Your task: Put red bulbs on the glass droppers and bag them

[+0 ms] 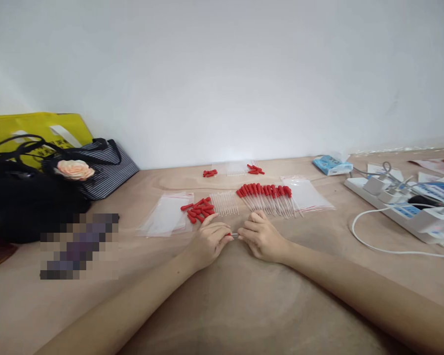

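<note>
My left hand [209,242] pinches a red rubber bulb [228,234], mostly covered by the fingers. A thin clear tube [235,235] runs from it to my right hand [262,237], whose fingers are closed on the tube's other end. Beyond my left hand lies a pile of loose red bulbs [200,210]. A row of bare clear tubes [225,203] sits just right of that pile. Behind my right hand, several tubes with red bulbs on them [268,197] are laid side by side.
Clear plastic bags [166,214] lie left of the bulbs, others [309,194] at right. More red bulbs [256,169] are near the wall. A tissue pack [332,164] and a power strip [392,209] with cables stand right; bags [109,170] and a pixelated object [79,246] are left.
</note>
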The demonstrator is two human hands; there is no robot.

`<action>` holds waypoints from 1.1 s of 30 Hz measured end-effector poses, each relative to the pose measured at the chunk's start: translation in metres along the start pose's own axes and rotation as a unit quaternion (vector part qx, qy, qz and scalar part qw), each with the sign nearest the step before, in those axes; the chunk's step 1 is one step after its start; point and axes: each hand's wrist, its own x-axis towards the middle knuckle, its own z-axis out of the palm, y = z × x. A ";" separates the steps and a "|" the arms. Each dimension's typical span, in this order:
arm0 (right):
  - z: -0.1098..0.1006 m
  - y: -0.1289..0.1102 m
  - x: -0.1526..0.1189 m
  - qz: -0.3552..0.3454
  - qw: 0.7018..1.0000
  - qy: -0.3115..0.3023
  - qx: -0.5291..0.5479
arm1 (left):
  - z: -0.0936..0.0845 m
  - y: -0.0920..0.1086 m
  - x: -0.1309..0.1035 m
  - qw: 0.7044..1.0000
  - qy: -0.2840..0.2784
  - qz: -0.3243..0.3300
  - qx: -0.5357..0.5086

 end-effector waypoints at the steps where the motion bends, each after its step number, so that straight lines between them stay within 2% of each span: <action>1: 0.000 0.000 0.000 0.003 1.000 -0.004 0.006 | 0.000 0.000 0.000 1.000 0.000 0.003 0.003; 7: 0.000 0.004 0.001 0.023 0.998 -0.040 0.040 | 0.002 0.000 0.000 1.000 -0.016 0.002 0.000; 12: -0.004 0.009 -0.003 0.045 0.998 -0.047 0.028 | -0.004 -0.004 -0.001 0.999 -0.027 -0.020 -0.012; 22: -0.003 0.001 -0.001 0.064 0.994 -0.029 0.080 | -0.004 0.002 0.000 1.000 0.025 -0.002 0.001; 25: 0.000 0.001 -0.001 0.060 0.994 -0.027 0.089 | -0.004 0.004 0.000 1.000 0.024 -0.003 -0.003; 29: 0.002 0.005 -0.003 0.049 0.994 -0.041 0.094 | -0.004 0.003 0.000 1.000 0.008 0.001 -0.007; 33: -0.004 0.006 0.001 0.048 0.991 -0.082 0.091 | -0.004 0.001 0.000 1.000 0.018 0.002 0.004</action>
